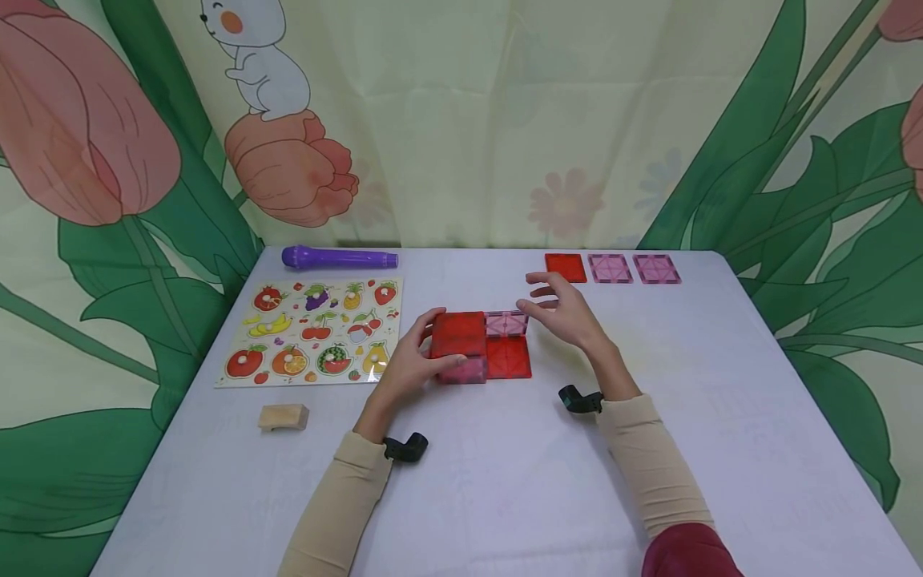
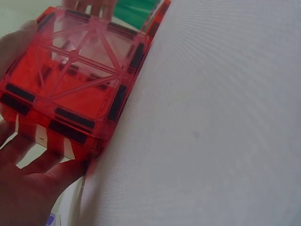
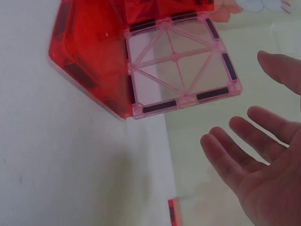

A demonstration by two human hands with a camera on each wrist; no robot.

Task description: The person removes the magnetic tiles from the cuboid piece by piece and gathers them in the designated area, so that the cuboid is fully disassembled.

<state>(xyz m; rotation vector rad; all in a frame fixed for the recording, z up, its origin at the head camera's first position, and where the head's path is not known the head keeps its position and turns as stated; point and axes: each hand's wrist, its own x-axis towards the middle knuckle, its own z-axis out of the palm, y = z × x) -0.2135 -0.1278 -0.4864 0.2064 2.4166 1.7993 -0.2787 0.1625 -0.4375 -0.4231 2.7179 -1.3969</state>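
Observation:
My left hand grips a box built of red and pink see-through magnetic tiles, thumb across the front and fingers along its left side. In the left wrist view, the box's pink front tile has dark magnet strips along its edges. To the right of the box, a red tile lies flat on the table. Behind that one a pink tile stands upright, joined to the build. My right hand hovers just right of this pink tile, fingers spread and apart from it, holding nothing.
Toward the back right lie a loose red tile and two pink tiles, one in the middle and one rightmost. Left are a purple toy microphone, a fruit picture board and a wooden block. A printed curtain hangs behind.

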